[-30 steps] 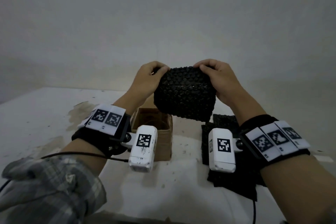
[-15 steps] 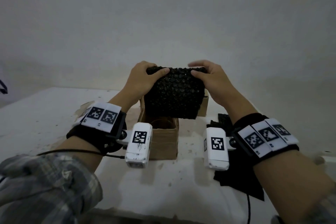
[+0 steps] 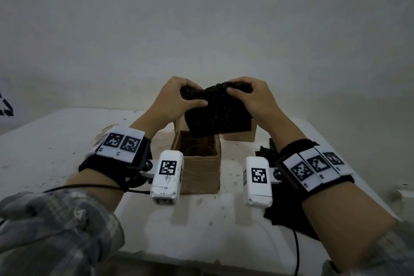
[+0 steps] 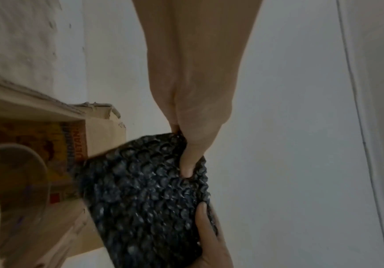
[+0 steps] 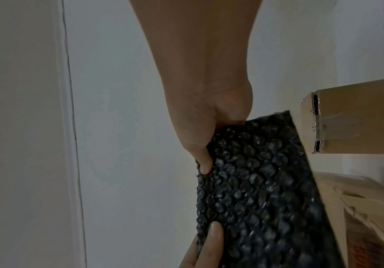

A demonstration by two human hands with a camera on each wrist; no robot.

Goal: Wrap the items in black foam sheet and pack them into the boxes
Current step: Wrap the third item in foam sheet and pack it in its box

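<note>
A bumpy black foam sheet (image 3: 216, 114) hangs folded over the open cardboard box (image 3: 199, 170), its lower edge at the box's mouth. My left hand (image 3: 179, 101) grips the sheet's upper left corner, thumb pressed into its front. My right hand (image 3: 251, 98) grips the upper right corner the same way. The left wrist view shows the sheet (image 4: 145, 195) pinched by my thumb beside the box (image 4: 37, 145), with a clear round glass (image 4: 19, 174) lying inside. The right wrist view shows the sheet (image 5: 262, 181) held by thumb and fingers.
A second cardboard box (image 3: 242, 132) stands behind the first, partly hidden by the sheet. More black foam sheets (image 3: 282, 219) lie on the white table (image 3: 56, 141) under my right forearm. A plain wall rises behind. A cable (image 3: 296, 253) hangs off the table's front edge.
Both hands have carried the foam sheet down and forward toward the near box. Its top has been squeezed together, so it now sags in the middle.
</note>
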